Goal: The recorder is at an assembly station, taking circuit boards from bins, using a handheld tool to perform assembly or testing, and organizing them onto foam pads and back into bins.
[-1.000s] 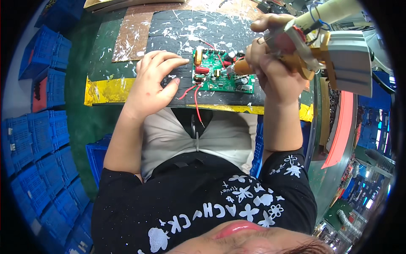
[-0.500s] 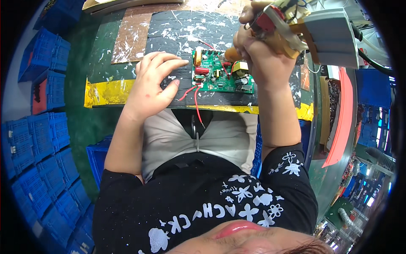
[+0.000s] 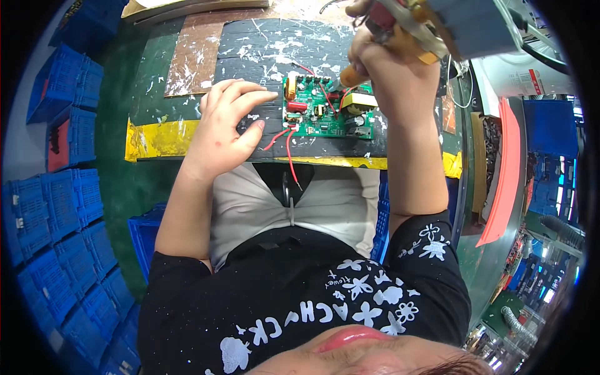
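Observation:
A green circuit board (image 3: 312, 129) lies flat on the dark work surface before me, with a yellow transformer, red and dark parts and loose red wires. My right hand (image 3: 400, 72) is wrapped round a bulky, tape-wrapped hot glue gun (image 3: 415, 37). Its orange nozzle (image 3: 351, 77) points down and left over the board's upper right part; whether the tip touches is unclear. Beside the board's left edge rests my left hand (image 3: 226, 128), fingers stretched and holding nothing. The index fingertip is close to the board.
White glue-like flecks and yellow tape (image 3: 159, 140) mark the bench. Blue crates (image 3: 62, 200) are stacked at the left. On the right are a pink sheet (image 3: 502, 181), a white container (image 3: 509, 81) and a dark cable. A cardboard piece (image 3: 187, 7) lies at the far edge.
The glue gun has tilted and shifted slightly up and right, its nozzle moving a little right over the board. My left hand stays in place.

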The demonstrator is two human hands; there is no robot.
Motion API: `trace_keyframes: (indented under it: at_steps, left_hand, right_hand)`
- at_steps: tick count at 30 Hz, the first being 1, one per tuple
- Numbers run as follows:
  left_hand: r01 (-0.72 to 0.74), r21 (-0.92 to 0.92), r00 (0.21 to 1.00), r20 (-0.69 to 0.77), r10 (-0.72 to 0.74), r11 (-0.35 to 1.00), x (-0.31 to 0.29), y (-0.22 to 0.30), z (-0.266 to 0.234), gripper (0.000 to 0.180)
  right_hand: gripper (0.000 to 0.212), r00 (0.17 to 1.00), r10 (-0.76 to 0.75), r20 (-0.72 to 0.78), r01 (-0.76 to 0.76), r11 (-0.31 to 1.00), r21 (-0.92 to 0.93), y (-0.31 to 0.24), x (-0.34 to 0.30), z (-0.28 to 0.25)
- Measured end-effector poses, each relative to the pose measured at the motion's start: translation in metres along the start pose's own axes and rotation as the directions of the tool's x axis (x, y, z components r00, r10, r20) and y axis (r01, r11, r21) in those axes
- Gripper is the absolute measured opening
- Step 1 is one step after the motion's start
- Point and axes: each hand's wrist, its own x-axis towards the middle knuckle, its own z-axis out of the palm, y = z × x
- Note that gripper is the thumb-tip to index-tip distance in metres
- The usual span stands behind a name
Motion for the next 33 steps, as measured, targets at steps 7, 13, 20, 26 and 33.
trace_keyframes:
  at_steps: [7,13,20,26,33]
  left_hand:
    - [-0.011,0.001,1.000,0.006,0.011,1.000,0.002,0.000,0.001,0.038]
    - [-0.010,0.010,1.000,0.001,0.010,1.000,0.002,0.000,0.002,0.037]
    - [-0.015,0.003,1.000,0.001,0.015,1.000,0.002,0.000,0.002,0.038]
    - [-0.008,0.004,1.000,0.003,0.008,1.000,0.002,0.000,0.001,0.038]
    - [-0.007,0.014,1.000,0.006,0.007,1.000,0.001,0.000,0.001,0.038]
  right_hand:
    - [0.030,0.938,-0.345,0.024,0.336,0.924,0.182,0.013,0.007,0.001]
    - [0.031,0.937,-0.349,0.025,0.340,0.925,0.168,0.013,0.007,0.000]
    - [0.032,0.929,-0.369,0.008,0.361,0.915,0.181,0.000,-0.001,-0.009]
    - [0.037,0.921,-0.388,0.028,0.380,0.913,0.148,0.009,0.000,-0.011]
    - [0.039,0.816,-0.572,0.086,0.505,0.777,0.375,0.025,0.008,-0.009]
